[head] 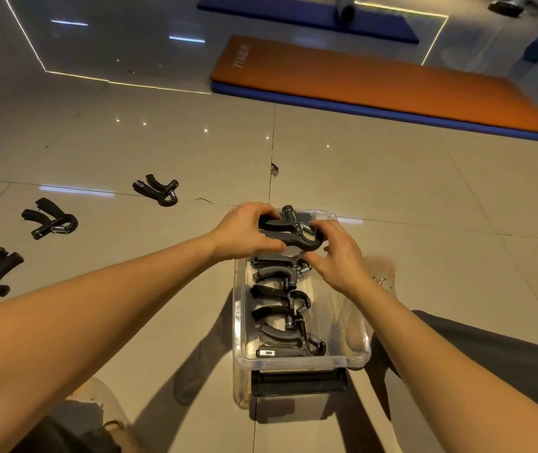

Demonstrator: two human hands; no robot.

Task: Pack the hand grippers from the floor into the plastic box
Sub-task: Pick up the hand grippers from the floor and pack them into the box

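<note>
Head view: hand gripper (288, 229) above box (300, 363), far end

One plastic box (300, 365), three hand grippers (275, 273) inside, one held; two hands (244, 231)

- The place looks like a gym or fitness studio, not a home room.
- An orange exercise mat (375, 83) lies stacked on a blue mat (342, 107) on the floor. A second blue mat (277, 9) lies farther back, with a rolled grey item (346, 9) on it.
- Black spring-loaded hand grippers (159, 190) are scattered over the floor at the left, and more sit in a clear plastic box (303, 362).
- The floor (391, 191) is wide, glossy beige tile that reflects small ceiling lights.
- Thin lit strips (77, 76) trace angular lines across the dark glossy surface at the back.
</note>
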